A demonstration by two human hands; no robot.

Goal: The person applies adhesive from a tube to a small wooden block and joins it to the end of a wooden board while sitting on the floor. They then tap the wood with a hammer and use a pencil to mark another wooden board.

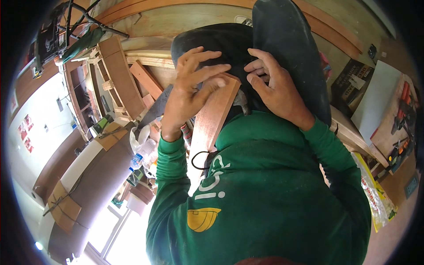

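Before the wooden board is shifted, check the surroundings from left to right. On the left, a brown wooden panel is near a reddish plank; allow room so that the board strikes neither. Nearer the body, a plastic bottle sits among loose items; remove it if the board must swing that way.

The left hand is open, fingers spread, with its thumb over the board's upper end. Whether the thumb touches the wood cannot be told. For a steady hold, lay the palm flat on the broad face and draw the fingertips back from the edge.

The board slants up between the left forearm and the green sweatshirt, its upper end over the dark trousers. Brace that end against the thigh before applying force. Just right of it, a grey metal tool is partly hidden; its kind cannot be confirmed. Secure it against slipping.

The right hand is half curled and apart from the board, with no item visible in it. Use it to steady the opposite edge, with even pressure from both sides.
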